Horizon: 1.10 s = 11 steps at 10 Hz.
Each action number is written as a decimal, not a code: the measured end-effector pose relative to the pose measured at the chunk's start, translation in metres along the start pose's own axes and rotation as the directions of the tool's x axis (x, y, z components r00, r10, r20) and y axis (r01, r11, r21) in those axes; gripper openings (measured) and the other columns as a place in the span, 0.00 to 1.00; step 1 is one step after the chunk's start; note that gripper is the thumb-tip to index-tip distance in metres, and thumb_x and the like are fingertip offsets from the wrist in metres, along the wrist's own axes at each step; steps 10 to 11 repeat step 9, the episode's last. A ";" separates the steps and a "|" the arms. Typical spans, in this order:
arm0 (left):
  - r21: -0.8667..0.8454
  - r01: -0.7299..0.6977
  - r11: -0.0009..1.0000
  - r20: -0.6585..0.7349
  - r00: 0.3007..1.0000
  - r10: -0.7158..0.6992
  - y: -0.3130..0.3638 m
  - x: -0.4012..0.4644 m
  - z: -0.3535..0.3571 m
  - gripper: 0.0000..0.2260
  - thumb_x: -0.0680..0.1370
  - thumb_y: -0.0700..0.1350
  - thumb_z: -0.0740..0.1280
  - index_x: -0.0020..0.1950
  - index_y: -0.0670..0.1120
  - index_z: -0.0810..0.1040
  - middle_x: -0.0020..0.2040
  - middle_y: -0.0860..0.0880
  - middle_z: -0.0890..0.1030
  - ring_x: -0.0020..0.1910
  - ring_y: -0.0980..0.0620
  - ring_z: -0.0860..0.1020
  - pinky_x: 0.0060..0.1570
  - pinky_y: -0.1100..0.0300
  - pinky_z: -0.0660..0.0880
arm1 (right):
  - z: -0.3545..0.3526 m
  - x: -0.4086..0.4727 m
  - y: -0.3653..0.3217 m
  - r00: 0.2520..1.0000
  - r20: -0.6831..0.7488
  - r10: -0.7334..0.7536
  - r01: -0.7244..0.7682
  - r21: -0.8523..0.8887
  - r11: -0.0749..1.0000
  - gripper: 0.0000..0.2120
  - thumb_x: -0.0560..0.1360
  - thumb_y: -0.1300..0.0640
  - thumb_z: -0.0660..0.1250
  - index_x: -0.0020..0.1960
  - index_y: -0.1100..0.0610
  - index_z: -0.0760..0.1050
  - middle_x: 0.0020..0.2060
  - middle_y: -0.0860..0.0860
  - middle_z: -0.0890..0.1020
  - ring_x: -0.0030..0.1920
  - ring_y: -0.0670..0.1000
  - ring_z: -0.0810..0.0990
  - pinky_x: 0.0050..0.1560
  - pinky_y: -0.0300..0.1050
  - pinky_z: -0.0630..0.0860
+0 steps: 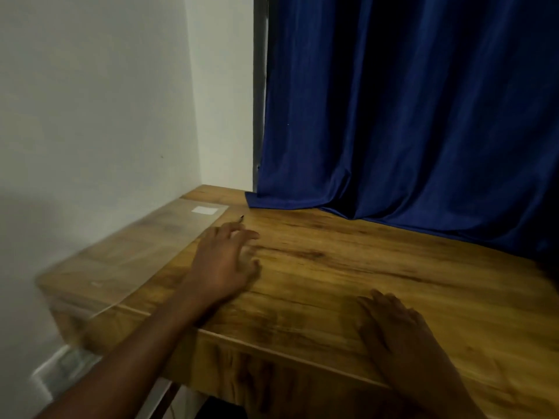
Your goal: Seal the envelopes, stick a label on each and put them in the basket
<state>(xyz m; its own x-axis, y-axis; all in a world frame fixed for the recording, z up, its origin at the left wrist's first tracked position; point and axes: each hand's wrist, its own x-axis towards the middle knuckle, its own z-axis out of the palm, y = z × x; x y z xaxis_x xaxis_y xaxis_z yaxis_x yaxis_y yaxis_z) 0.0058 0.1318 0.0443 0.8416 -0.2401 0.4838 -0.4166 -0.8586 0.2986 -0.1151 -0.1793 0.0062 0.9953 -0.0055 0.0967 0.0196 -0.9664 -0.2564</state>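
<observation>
Fingers, left hand (225,261): spread flat on the worktop (363,267), tips touching the right edge of the clear envelope (136,252); holding nothing.
Fingers, right hand (399,331): splayed, palm down near the worktop's front edge, empty.
Clear envelope: blurred, lying along the worktop's left edge by the wall (90,116), white label (205,210) at its far end.
Curtain (408,116): blue, hem resting on the worktop's back edge.
</observation>
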 end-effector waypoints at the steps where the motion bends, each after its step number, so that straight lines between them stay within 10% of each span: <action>1: 0.086 0.062 0.994 0.075 0.995 -0.068 -0.040 0.009 -0.012 0.22 0.76 0.60 0.68 0.70 0.59 0.73 0.67 0.52 0.72 0.65 0.48 0.70 0.62 0.48 0.73 | -0.003 0.001 -0.003 1.000 0.000 0.010 -0.010 -0.011 1.000 0.27 0.82 0.38 0.47 0.80 0.39 0.52 0.82 0.43 0.50 0.81 0.46 0.46 0.80 0.51 0.47; 6: 0.003 0.030 1.000 0.137 0.990 -0.030 -0.051 0.105 0.044 0.17 0.77 0.52 0.70 0.66 0.55 0.77 0.55 0.51 0.81 0.54 0.52 0.77 0.55 0.52 0.77 | -0.007 0.002 -0.004 1.000 -0.005 0.021 -0.021 0.046 0.999 0.28 0.81 0.37 0.53 0.79 0.38 0.54 0.81 0.40 0.51 0.81 0.45 0.46 0.79 0.49 0.47; 11: 0.046 0.030 0.998 -0.031 0.999 -0.029 -0.018 0.082 0.050 0.36 0.74 0.59 0.70 0.78 0.54 0.59 0.76 0.47 0.64 0.72 0.43 0.65 0.69 0.43 0.68 | -0.003 0.005 -0.003 0.999 -0.034 0.026 -0.024 0.042 0.999 0.29 0.79 0.35 0.53 0.79 0.40 0.57 0.81 0.43 0.55 0.80 0.46 0.50 0.78 0.52 0.48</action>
